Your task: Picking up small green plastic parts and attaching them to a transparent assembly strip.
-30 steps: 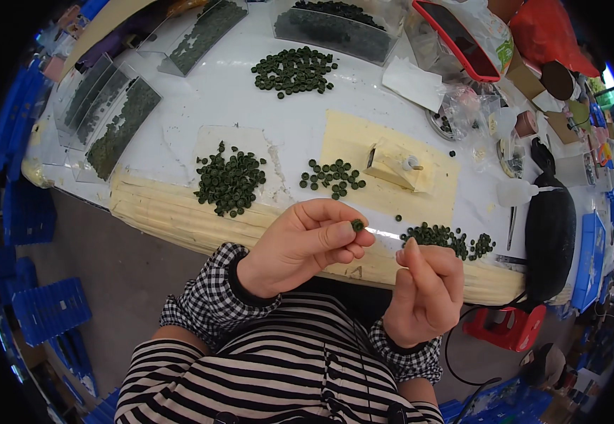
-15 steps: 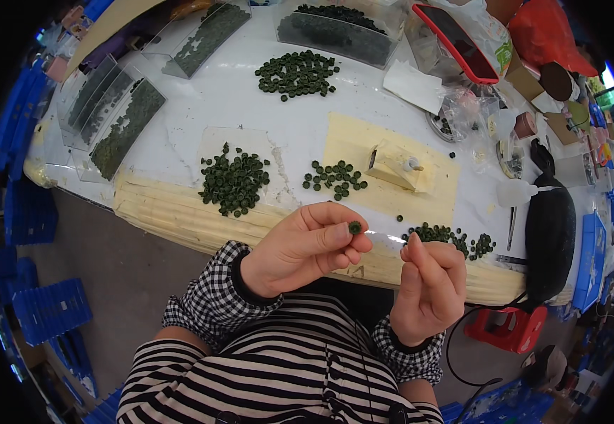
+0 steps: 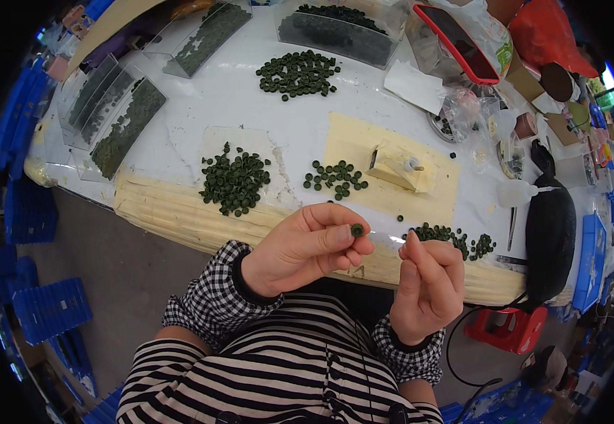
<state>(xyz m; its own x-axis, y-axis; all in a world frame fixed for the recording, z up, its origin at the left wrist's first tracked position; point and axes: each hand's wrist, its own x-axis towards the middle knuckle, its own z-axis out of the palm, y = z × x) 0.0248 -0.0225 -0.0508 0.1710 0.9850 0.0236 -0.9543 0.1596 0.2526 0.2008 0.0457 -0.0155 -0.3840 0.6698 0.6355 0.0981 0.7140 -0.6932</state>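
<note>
- The small dark-green round bead point(image 3: 357, 230) sits pinched between our left thumb and forefinger, held up in front of the chest, just off the near edge of the white worktable point(image 3: 201, 106).
- Our left hand point(image 3: 307, 247) curls its other fingers loosely under the pinch.
- Our right hand point(image 3: 427, 283) is near the bead but apart from it, fingers pressed together at the tips; it seems to grip a thin pale needle or thread, too fine to tell for sure.
- We judge the bead light, hard and stiff, smooth enough to slip, and small enough to be lost if dropped; taking it by its rim leaves the flat faces free.
- On the table ahead lie a loose heap of the same green beads point(image 3: 235, 182), a smaller scatter on the pale yellow mat point(image 3: 335, 177), and another cluster point(image 3: 452, 239) close to the right hand.
- A small cream block with a white peg point(image 3: 397, 167) stands on the mat.
- The padded table edge point(image 3: 180, 215) runs just beyond the hands; between it and our striped top the room is open, while a black pouch point(image 3: 551, 226) crowds the right end.
</note>
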